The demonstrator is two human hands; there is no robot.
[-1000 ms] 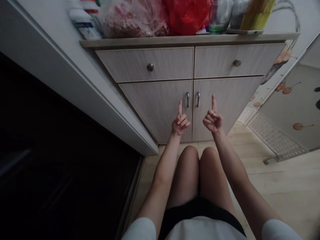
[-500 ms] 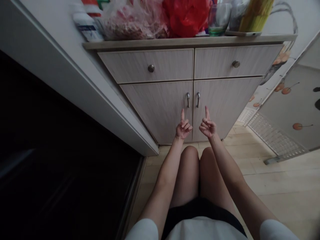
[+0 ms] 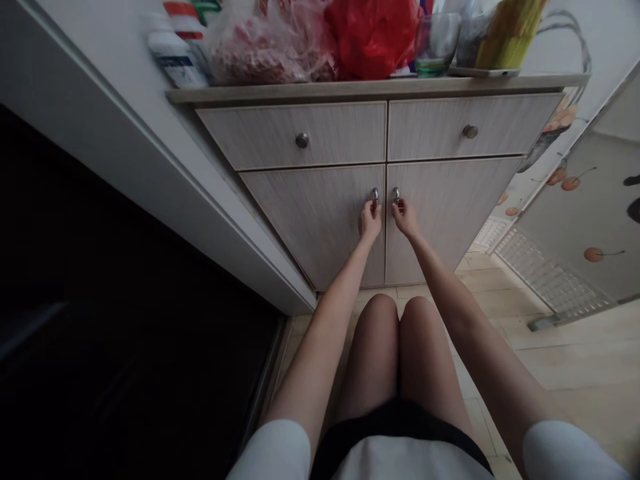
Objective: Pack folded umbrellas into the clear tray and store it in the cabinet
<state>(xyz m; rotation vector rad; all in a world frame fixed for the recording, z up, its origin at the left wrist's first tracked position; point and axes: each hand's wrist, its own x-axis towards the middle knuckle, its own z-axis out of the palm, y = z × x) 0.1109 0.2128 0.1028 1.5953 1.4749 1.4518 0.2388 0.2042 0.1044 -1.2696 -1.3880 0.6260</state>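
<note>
A pale wood cabinet stands in front of me with two drawers above two closed doors. My left hand [image 3: 371,220] is closed round the metal handle [image 3: 375,194] of the left door [image 3: 315,217]. My right hand [image 3: 404,218] is closed round the metal handle [image 3: 396,193] of the right door [image 3: 453,207]. Only the top of each handle shows above my fingers. Both arms reach straight forward over my bent knees.
Round knobs [image 3: 301,140] [image 3: 469,131] sit on the drawers. The cabinet top [image 3: 370,87] holds a red bag [image 3: 373,33], a pinkish bag, a bottle [image 3: 175,53] and a glass [image 3: 435,43]. A dark opening lies left; a cherry-patterned panel [image 3: 585,220] leans at right over wooden floor.
Both hands were raised with index fingers pointing up, away from the doors. They moved forward and closed on the two door handles. The doors have not moved.
</note>
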